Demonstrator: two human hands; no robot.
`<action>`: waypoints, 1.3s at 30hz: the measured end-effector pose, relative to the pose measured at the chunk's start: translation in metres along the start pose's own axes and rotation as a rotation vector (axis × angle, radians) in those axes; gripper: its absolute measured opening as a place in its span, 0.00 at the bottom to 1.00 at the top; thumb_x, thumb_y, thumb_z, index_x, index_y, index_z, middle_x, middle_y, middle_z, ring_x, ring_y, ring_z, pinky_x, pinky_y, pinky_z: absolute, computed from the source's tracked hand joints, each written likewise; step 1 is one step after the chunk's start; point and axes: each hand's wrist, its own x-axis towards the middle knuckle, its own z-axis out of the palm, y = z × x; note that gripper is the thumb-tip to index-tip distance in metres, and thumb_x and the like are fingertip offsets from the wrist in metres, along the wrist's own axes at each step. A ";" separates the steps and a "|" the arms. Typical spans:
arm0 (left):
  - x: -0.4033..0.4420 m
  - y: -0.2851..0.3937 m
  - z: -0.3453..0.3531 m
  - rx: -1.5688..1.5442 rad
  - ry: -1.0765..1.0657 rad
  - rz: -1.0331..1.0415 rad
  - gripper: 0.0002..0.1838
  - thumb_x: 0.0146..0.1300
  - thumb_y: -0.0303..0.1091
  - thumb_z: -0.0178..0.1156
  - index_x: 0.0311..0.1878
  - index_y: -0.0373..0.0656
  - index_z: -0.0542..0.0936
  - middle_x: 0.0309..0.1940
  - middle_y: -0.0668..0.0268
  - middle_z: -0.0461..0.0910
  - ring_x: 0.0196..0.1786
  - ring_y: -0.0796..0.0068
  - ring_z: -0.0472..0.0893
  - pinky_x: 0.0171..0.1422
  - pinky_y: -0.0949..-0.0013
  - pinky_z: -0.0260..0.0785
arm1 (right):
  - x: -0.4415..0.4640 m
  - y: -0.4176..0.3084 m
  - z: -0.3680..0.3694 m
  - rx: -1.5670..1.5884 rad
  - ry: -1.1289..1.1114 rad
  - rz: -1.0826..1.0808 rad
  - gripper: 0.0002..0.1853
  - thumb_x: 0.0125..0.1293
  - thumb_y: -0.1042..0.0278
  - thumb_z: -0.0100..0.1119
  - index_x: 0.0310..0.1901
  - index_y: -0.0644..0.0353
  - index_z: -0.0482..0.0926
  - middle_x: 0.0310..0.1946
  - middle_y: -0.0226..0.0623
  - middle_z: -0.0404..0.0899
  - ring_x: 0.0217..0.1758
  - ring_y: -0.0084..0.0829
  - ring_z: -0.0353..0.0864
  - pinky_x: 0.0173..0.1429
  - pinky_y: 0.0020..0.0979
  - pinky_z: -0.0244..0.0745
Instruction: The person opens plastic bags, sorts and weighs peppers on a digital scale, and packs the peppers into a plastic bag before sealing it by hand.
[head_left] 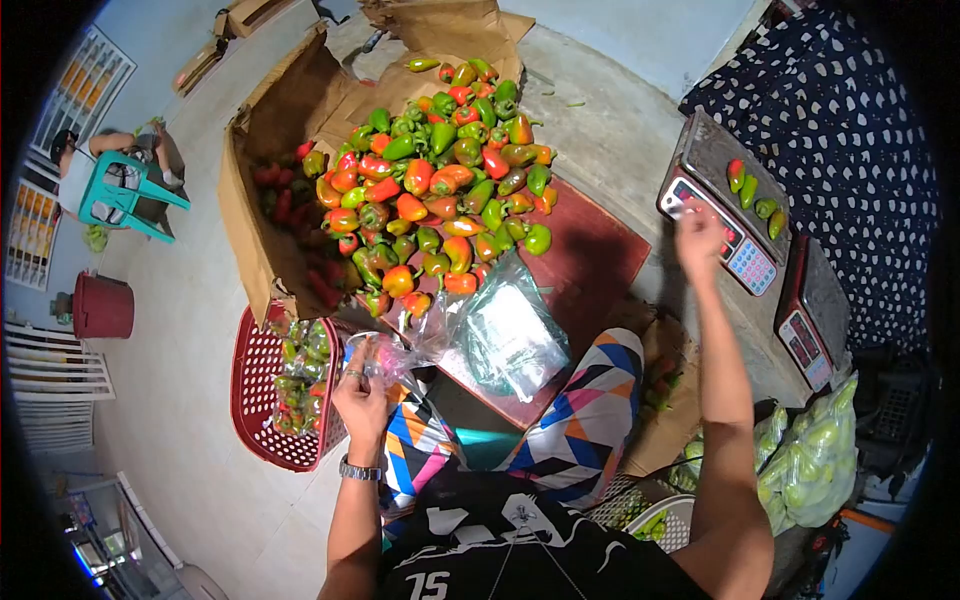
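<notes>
Peppers [452, 179], glossy, tapered, red and green, lay heaped on a smooth maroon surface [600, 235] against creased brown cardboard [245, 200]. In the head view, the left hand [361, 400] pinched clear plastic [398, 360]; the blurred right hand [702, 235], well apart, hovered over a scale [715, 150], its grip unclear. Pale floor [200, 370] met bluish walls [660, 40].
</notes>
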 end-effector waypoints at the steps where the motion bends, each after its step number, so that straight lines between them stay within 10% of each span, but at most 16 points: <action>1: -0.001 0.002 0.000 -0.001 0.001 -0.012 0.30 0.63 0.18 0.56 0.70 0.36 0.80 0.62 0.50 0.86 0.66 0.61 0.85 0.72 0.62 0.72 | -0.016 -0.030 0.015 0.058 -0.267 -0.063 0.05 0.72 0.69 0.63 0.45 0.56 0.86 0.24 0.32 0.80 0.27 0.25 0.79 0.35 0.30 0.76; 3: 0.000 0.007 0.000 -0.006 -0.002 -0.029 0.30 0.62 0.19 0.57 0.70 0.36 0.80 0.61 0.50 0.86 0.66 0.61 0.84 0.73 0.62 0.72 | -0.046 -0.047 0.069 0.171 -0.492 -0.412 0.18 0.65 0.59 0.71 0.53 0.57 0.85 0.47 0.43 0.86 0.52 0.40 0.86 0.57 0.42 0.82; 5: -0.001 0.004 0.001 0.040 0.014 0.006 0.30 0.62 0.19 0.57 0.71 0.37 0.80 0.61 0.51 0.87 0.62 0.65 0.86 0.67 0.65 0.75 | -0.067 -0.098 0.084 0.121 -0.778 -0.112 0.26 0.61 0.53 0.74 0.56 0.58 0.82 0.53 0.44 0.83 0.60 0.43 0.83 0.65 0.45 0.79; 11: -0.001 0.023 -0.003 0.021 -0.054 -0.197 0.31 0.62 0.19 0.55 0.71 0.31 0.78 0.66 0.51 0.83 0.68 0.65 0.82 0.74 0.66 0.69 | -0.082 -0.110 0.129 0.077 -0.766 -0.057 0.28 0.55 0.48 0.78 0.53 0.57 0.84 0.55 0.46 0.83 0.62 0.46 0.83 0.65 0.44 0.79; 18: -0.001 0.000 0.002 0.051 0.000 0.027 0.32 0.61 0.18 0.56 0.72 0.38 0.79 0.58 0.54 0.88 0.44 0.76 0.77 0.49 0.70 0.71 | -0.028 -0.061 0.041 0.065 -0.214 -0.069 0.22 0.52 0.60 0.76 0.49 0.58 0.86 0.41 0.43 0.86 0.43 0.43 0.86 0.54 0.40 0.82; 19: 0.000 -0.007 0.004 0.051 0.012 0.075 0.32 0.61 0.18 0.56 0.72 0.38 0.79 0.58 0.54 0.88 0.43 0.76 0.77 0.49 0.70 0.70 | -0.015 -0.050 0.023 0.102 -0.100 0.211 0.23 0.52 0.62 0.77 0.50 0.61 0.86 0.41 0.41 0.86 0.39 0.36 0.85 0.50 0.38 0.81; 22: 0.000 0.014 0.002 0.010 -0.045 -0.034 0.32 0.61 0.17 0.55 0.72 0.32 0.77 0.66 0.51 0.83 0.68 0.64 0.82 0.75 0.65 0.68 | 0.024 0.029 -0.022 -0.076 0.228 0.226 0.27 0.53 0.65 0.77 0.55 0.65 0.83 0.43 0.41 0.86 0.42 0.31 0.85 0.50 0.33 0.81; 25: 0.002 0.030 -0.001 -0.003 -0.067 -0.163 0.31 0.62 0.17 0.56 0.71 0.32 0.78 0.66 0.51 0.83 0.68 0.65 0.82 0.76 0.64 0.68 | 0.032 0.061 -0.051 0.919 0.224 0.660 0.26 0.58 0.76 0.70 0.60 0.64 0.75 0.43 0.37 0.84 0.42 0.30 0.86 0.48 0.30 0.81; 30: 0.003 0.010 0.004 -0.032 -0.065 -0.076 0.30 0.62 0.17 0.56 0.70 0.31 0.78 0.66 0.51 0.83 0.69 0.65 0.81 0.78 0.64 0.67 | -0.028 0.005 -0.001 0.314 -0.624 0.298 0.24 0.55 0.70 0.74 0.55 0.62 0.80 0.46 0.39 0.86 0.44 0.32 0.87 0.52 0.35 0.83; 32: 0.005 0.013 0.003 -0.040 -0.076 -0.104 0.30 0.62 0.17 0.56 0.70 0.29 0.78 0.66 0.51 0.83 0.70 0.64 0.81 0.78 0.63 0.66 | -0.059 -0.050 0.030 0.024 -0.613 -0.219 0.23 0.55 0.65 0.74 0.53 0.61 0.80 0.44 0.46 0.85 0.47 0.45 0.87 0.54 0.43 0.83; 39: 0.002 0.014 0.002 -0.066 -0.036 -0.151 0.28 0.65 0.19 0.58 0.70 0.28 0.78 0.66 0.51 0.83 0.69 0.65 0.80 0.77 0.64 0.67 | -0.090 -0.114 0.135 0.345 -0.703 -0.121 0.25 0.54 0.57 0.77 0.51 0.60 0.83 0.45 0.49 0.83 0.52 0.49 0.84 0.59 0.45 0.80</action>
